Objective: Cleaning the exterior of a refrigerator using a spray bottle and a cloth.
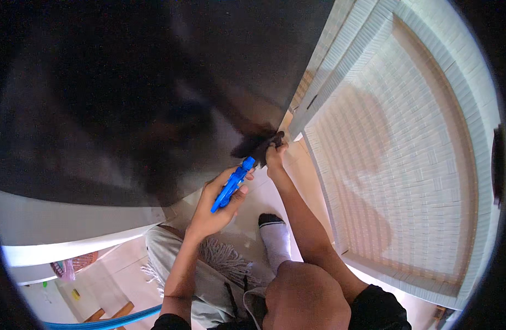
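A blue trigger-spray head (pixel 233 185) is gripped in my left hand (pixel 213 202), its nozzle pointing up and right; any bottle below it is hidden by the hand. My right hand (pixel 275 156) holds a dark cloth (pixel 261 149) near the right edge of a large glossy black panel (pixel 187 144). Dim reflections show in the panel, including a dark shape beside the cloth. What kind of furniture or appliance the panel belongs to, I cannot tell.
At right stands a white woven screen panel (pixel 422 177). My socked foot (pixel 273 239) and bent knee (pixel 306 293) are below, beside grey fringed fabric (pixel 226 258). Lower left are a reddish basket (pixel 84 260), a blue curved band (pixel 112 323) and wooden pieces (pixel 123 309) over the tiled floor.
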The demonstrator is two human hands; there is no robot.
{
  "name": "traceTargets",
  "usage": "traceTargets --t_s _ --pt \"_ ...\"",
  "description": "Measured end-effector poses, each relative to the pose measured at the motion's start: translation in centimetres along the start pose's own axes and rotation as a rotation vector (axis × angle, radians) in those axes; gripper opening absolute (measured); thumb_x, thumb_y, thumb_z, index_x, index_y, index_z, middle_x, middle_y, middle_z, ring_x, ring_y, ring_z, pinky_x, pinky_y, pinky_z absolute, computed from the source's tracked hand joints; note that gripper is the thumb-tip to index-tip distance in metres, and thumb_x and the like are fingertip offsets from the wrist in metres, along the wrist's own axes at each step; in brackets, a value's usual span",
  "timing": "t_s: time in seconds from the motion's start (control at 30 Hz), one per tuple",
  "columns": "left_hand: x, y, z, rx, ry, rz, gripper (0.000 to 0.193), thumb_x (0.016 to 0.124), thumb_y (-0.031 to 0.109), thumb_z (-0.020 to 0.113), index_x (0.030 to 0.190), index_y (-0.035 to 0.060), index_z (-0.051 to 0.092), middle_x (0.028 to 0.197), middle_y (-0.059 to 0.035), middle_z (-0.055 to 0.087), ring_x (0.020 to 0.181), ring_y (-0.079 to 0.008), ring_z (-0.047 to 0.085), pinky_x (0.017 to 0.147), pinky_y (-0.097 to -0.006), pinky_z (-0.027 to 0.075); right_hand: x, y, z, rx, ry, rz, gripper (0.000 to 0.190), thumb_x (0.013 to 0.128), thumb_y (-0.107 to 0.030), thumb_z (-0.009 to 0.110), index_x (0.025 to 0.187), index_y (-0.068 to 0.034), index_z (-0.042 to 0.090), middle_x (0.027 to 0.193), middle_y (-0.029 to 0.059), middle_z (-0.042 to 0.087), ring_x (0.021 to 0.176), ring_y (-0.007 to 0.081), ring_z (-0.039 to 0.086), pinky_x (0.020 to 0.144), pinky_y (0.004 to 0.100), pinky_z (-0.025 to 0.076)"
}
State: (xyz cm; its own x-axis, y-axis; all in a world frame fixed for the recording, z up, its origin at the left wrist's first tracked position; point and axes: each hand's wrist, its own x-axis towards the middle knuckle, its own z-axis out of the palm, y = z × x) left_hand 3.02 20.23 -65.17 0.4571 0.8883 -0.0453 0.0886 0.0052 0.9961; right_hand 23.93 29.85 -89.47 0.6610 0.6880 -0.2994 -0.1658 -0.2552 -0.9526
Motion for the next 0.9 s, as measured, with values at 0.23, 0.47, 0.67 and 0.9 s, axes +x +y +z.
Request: traceTargets --t_s 0.23,0.47,0.67,0.9 --pt "0.4 -1.6 0.3 0.011 -0.012 -0.117 0.028 0.097 0.015 0.064 0.123 0.0058 0.062 0.087 -0.0041 0.068 0.062 -0.0085 0.057 0.056 -0.0269 0.048 -2.6 -11.3 -1.6 0.195 -0.071 -0.325 0.053 0.096 -0.006 0.053 0.146 -0.005 0.034 0.141 0.0150 0.045 0.126 0.0249 0.044 0.109 0.0358 0.034" --pt "0.9 -6.0 0.2 0.310 0.007 0.107 0.037 0.093 0.011 0.066 0.128 0.0039 0.058 0.096 -0.0119 0.072 0.074 -0.0173 0.068 0.070 -0.0319 0.053 -7.2 -21.3 -1.3 0.121 0.052 -0.843 0.056 0.097 -0.010 0.053 0.148 -0.001 0.034 0.144 0.0204 0.044 0.131 0.0304 0.043 0.114 0.0378 0.030" --pt "-1.1 -10.8 1.4 0.154 0.024 -0.045 0.041 0.093 0.007 0.065 0.132 0.0036 0.053 0.107 -0.0132 0.071 0.076 -0.0149 0.063 0.071 -0.0302 0.051 -3.3 -7.2 0.9 -0.010 0.158 -0.710 0.059 0.098 -0.009 0.046 0.152 -0.001 0.023 0.151 0.0245 0.034 0.141 0.0343 0.035 0.118 0.0410 0.024" --pt "-1.5 -14.0 3.8 -0.118 0.185 0.039 0.035 0.092 0.003 0.063 0.126 0.0038 0.054 0.106 -0.0036 0.062 0.069 -0.0064 0.052 0.061 -0.0240 0.043 -3.8 -1.2 0.2 -0.077 -0.103 -0.145 0.059 0.097 -0.004 0.046 0.149 -0.001 0.020 0.149 0.0254 0.033 0.139 0.0327 0.036 0.117 0.0386 0.026"
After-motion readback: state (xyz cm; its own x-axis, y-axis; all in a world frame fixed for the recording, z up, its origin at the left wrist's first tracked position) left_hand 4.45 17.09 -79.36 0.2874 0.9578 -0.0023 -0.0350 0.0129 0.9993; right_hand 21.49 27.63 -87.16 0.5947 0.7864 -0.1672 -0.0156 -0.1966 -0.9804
